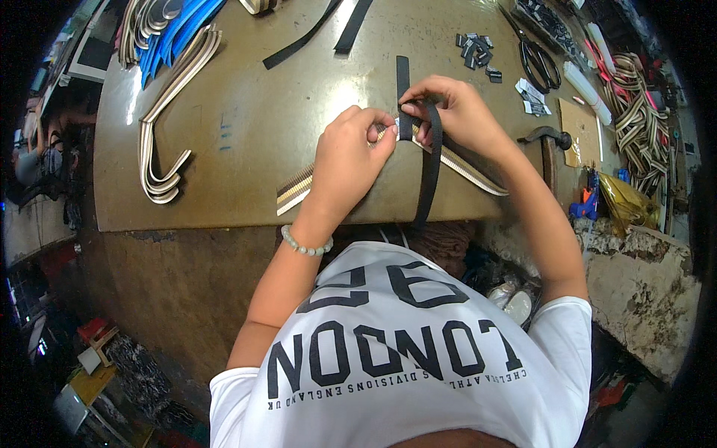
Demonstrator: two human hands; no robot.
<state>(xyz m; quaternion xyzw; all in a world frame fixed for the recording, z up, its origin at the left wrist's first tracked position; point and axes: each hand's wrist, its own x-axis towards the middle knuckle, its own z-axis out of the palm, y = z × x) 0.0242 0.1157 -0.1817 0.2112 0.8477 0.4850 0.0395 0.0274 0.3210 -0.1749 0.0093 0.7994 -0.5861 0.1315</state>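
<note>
Black webbing strap pinched by both hands: left, right, over striped band.

On the brown worktable, the left hand pinches a striped band where a black strap crosses it. The right hand holds the strap's folded top. Scissors lie far right, and striped bands lie left.
</note>
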